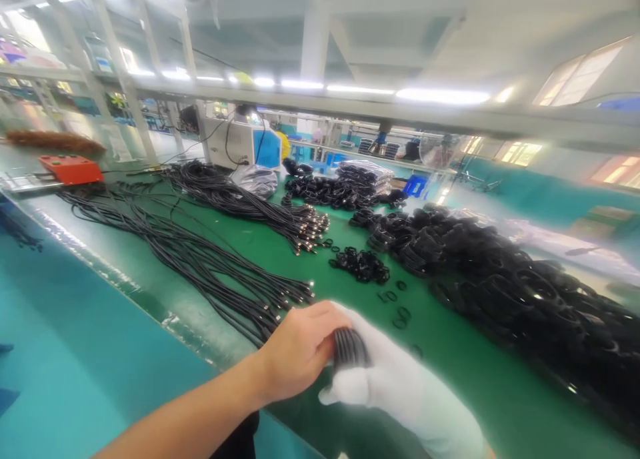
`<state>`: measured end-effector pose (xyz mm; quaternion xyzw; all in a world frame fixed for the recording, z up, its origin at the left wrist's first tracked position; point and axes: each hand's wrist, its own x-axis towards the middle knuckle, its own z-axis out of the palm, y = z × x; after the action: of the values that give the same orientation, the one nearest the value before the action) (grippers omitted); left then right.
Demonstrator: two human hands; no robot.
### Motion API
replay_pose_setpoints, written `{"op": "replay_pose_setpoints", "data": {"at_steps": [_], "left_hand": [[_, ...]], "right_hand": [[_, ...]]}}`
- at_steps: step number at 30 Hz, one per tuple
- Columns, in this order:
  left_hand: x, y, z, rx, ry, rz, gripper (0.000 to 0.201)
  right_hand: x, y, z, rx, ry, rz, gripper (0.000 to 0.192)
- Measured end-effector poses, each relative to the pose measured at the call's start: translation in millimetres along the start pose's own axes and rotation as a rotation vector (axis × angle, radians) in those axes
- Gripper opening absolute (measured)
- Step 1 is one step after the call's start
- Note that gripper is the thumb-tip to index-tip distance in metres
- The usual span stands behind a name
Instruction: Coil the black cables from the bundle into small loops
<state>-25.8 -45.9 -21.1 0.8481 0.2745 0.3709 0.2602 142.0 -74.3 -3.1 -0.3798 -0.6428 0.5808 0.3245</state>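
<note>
Between my two hands is a coiled black cable, its loops bunched side by side. My bare left hand closes on the coil from the left, fingers curled over its top. My right hand, in a white glove, wraps round the coil from the right, with the thumb across its lower part. Just beyond my left hand lie long loose black cables, their metal plug ends toward me. A small heap of black rings sits farther up the green table, with several single rings nearer my right hand.
A large pile of coiled black cables covers the right side of the green tabletop. Another cable bundle lies at the back, before a white and blue machine. An orange box stands at far left. A shelf beam crosses above.
</note>
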Motion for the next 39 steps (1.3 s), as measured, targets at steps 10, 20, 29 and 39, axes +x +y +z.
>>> {"op": "replay_pose_setpoints", "data": {"at_steps": [10, 20, 29, 39], "left_hand": [[9, 8, -10.0, -0.226, -0.032, -0.435, 0.019], [15, 3, 0.8, -0.162, 0.04, -0.549, 0.012], [13, -10, -0.2, -0.062, -0.037, -0.623, 0.013], [13, -13, -7.0, -0.004, -0.081, -0.593, 0.011]], "right_hand": [[10, 24, -4, 0.562, -0.139, 0.119, 0.035], [16, 35, 2, 0.531, -0.084, 0.08, 0.033], [14, 30, 6, 0.513, -0.082, 0.114, 0.033], [16, 35, 9, 0.514, -0.013, 0.16, 0.024]]}}
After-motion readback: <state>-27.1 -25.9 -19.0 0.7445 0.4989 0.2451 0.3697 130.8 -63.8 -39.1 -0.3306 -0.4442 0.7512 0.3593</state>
